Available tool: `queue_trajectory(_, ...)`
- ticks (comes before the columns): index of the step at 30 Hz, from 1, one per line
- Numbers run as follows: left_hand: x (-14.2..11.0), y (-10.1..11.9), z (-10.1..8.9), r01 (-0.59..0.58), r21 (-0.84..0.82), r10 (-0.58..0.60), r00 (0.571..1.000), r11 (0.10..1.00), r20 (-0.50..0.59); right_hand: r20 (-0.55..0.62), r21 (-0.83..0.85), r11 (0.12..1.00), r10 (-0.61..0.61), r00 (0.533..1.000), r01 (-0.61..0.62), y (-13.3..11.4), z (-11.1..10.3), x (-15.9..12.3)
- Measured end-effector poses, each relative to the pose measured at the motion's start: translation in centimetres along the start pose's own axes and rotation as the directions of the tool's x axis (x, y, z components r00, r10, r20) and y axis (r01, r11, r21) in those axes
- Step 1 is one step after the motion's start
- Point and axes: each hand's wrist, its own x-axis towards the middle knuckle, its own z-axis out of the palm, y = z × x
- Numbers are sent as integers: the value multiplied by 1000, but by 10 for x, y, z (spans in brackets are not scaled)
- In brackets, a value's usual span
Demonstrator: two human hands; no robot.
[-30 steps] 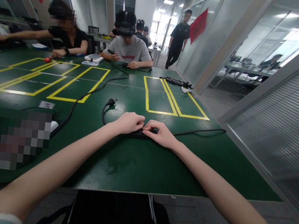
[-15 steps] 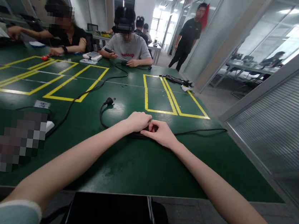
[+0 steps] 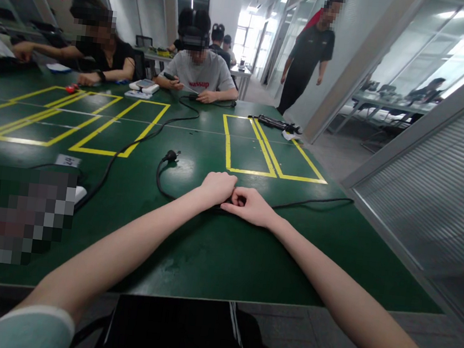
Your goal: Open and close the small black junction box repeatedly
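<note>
My left hand (image 3: 217, 187) and my right hand (image 3: 250, 205) rest side by side on the green table (image 3: 206, 249), fingers curled. Both press on a flat black object between and under them, mostly hidden. A black cable (image 3: 312, 201) runs from it to the right table edge. Another black cable loops left from the hands to a plug (image 3: 170, 157) lying on the table.
Yellow tape rectangles (image 3: 251, 148) mark the table. Two seated people work at the far side with small devices (image 3: 143, 87). A person in black walks in the aisle at the back right. A long black cable (image 3: 135, 140) crosses the table; a black tool (image 3: 275, 125) lies far right.
My hands have drawn slightly closer together and a bit farther out on the table. The person in black has walked nearer along the aisle.
</note>
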Motion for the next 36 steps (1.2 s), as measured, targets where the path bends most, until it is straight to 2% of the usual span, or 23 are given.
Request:
queue_trajectory(3,-2,11,0,38,7,-38,998,999,-44,93,90,995,-54,994,45,2,-8,-1)
queue_trajectory(6,-6,21,0,75,8,-74,994,997,-81,132,159,987,-55,990,34,5,-14,-1)
queue_trajectory(13,-18,24,-1,116,-8,-116,985,993,-130,157,166,986,-34,987,8,8,-17,2)
queue_trajectory(19,-23,20,0,118,-39,-122,984,992,-129,142,146,989,-29,990,8,7,-17,1)
queue_trajectory(24,-24,9,3,83,-96,-93,989,992,-115,101,129,991,-53,994,40,3,-15,-2)
queue_trajectory(28,-24,4,5,62,-136,-83,985,989,-153,77,98,992,-88,993,80,2,-13,-4)
queue_trajectory(32,-28,8,3,17,-228,-71,970,973,-233,50,47,995,-86,995,84,5,-9,-4)
queue_trajectory(36,-32,11,2,-126,-232,40,938,964,-344,69,36,995,-100,993,97,6,-4,-3)
